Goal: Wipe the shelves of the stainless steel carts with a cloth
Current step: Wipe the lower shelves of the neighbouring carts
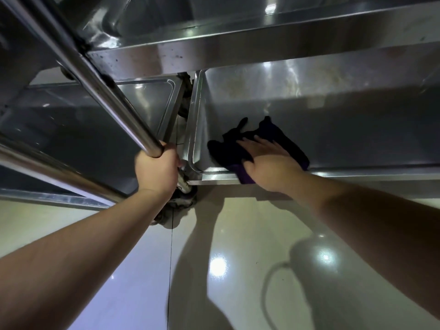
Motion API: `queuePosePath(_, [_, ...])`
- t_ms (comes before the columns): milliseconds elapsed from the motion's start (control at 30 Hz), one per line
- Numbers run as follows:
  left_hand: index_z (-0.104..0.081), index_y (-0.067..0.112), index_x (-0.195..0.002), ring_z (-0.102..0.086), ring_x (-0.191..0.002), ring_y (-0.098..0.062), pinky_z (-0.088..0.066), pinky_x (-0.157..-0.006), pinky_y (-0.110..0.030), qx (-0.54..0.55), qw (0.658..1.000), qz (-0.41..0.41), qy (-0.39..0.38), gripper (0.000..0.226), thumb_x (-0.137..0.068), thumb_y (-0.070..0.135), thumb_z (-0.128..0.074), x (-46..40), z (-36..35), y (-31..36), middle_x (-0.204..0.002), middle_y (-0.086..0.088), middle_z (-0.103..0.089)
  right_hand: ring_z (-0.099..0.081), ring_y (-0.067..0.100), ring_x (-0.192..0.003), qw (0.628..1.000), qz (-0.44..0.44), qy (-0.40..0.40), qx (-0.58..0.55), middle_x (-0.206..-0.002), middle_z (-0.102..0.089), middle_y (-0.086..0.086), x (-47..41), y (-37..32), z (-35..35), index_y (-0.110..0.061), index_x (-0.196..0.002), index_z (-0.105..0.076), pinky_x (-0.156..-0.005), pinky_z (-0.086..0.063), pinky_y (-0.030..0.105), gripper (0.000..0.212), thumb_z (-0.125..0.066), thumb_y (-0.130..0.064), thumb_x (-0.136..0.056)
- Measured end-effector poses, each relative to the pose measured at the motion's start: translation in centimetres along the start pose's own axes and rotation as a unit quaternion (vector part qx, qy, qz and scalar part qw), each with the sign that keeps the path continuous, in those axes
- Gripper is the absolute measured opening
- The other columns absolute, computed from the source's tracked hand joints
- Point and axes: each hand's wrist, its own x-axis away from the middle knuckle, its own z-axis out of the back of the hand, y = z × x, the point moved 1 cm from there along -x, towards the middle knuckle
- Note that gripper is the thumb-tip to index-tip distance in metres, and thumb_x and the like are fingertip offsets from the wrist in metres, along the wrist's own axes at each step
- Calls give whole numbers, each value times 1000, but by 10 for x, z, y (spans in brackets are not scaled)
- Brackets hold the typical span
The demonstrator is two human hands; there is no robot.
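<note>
The right hand (269, 163) presses the purple cloth (250, 144) flat, fingers straight, at the bottom shelf's (357, 129) near-left corner; the left hand (156, 170) grips the cart post (181, 173); the overhanging cloth could slip off the rim.

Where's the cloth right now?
In the head view, the dark purple cloth lies in the near left corner of the right-hand cart's bottom shelf, flat under the right hand, with one edge hanging over the front rim.
</note>
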Motion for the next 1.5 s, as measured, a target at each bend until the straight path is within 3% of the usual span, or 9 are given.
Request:
queuePosePath(333, [-70,12,-65,-63,-55,-4,-48,-52,-15,-3,1000,23,-22,30,-64,38,-55,3,3,5,-63,-2,-70,-22,22,-155,989,-140,47,-6,-168,-29,0,88,174,58,-27,-163,-25,-124,-17,35,63,-45,-25,-103])
queuePosePath(433, [-72,21,-71,-61,-55,-4,-49,-56,-25,-31,999,37,-20,25,-66,40,-56,6,7,4,-63,6,-70,-25,25,-154,987,-149,59,-4,-166,-33,3,97,189,62,-24,-162,-29,-122,-18,34,64,-43,-29,-100])
queuePosePath(633, [-64,22,-81,-60,-57,4,-43,-51,-24,-155,987,34,-10,22,-82,44,-64,13,19,-1,-64,21,-65,-29,26,-153,989,-127,77,11,-165,-36,0,98,186,58,-30,-160,-31,-122,-29,46,65,-36,-40,-96])
queuePosePath(767, [-69,20,-98,-68,-74,-12,-52,-60,-30,-238,967,61,-69,25,-82,38,-68,40,27,-16,-83,8,-73,-29,25,-153,990,-119,80,2,-165,-36,-1,99,187,59,-30,-160,-31,-121,-30,47,60,-39,-37,-101])
queuePosePath(867, [-66,5,-82,-55,-52,-10,-41,-49,-23,-247,957,75,-129,24,-81,29,-70,69,23,-25,-61,-1,-63,-30,24,-152,990,-118,74,24,-165,-35,-3,97,187,60,-31,-160,-29,-119,-31,48,61,-33,-42,-101])
queuePosePath(933, [-59,4,-75,-49,-52,-17,-37,-52,-29,-267,944,73,-182,28,-80,30,-66,86,15,-24,-58,-10,-58,-31,24,-151,990,-114,78,29,-164,-36,-4,97,187,59,-31,-160,-29,-119,-33,47,59,-32,-43,-102])
queuePosePath(1133, [-57,27,-105,-60,-91,-5,-41,-75,-19,-316,895,-104,-297,20,-87,26,-66,111,-32,7,-100,15,-63,-31,22,-151,987,-121,100,18,-164,-37,-6,97,189,55,-32,-159,-31,-119,-33,43,58,-35,-43,-102])
queuePosePath(1267, [-58,25,-119,-58,-104,-14,-45,-88,-29,-339,840,-241,-348,27,-92,30,-62,111,-72,31,-112,7,-61,-22,18,-155,986,-127,109,6,-167,-30,-10,98,188,53,-32,-161,-28,-124,-25,39,59,-40,-40,-104])
queuePosePath(1500, [-55,13,-129,-57,-115,-35,-48,-96,-42,-389,803,-299,-337,37,-100,35,-52,116,-158,61,-131,-11,-56,-19,16,-156,986,-127,109,5,-168,-27,-11,100,189,55,-33,-162,-26,-125,-22,38,60,-41,-39,-104])
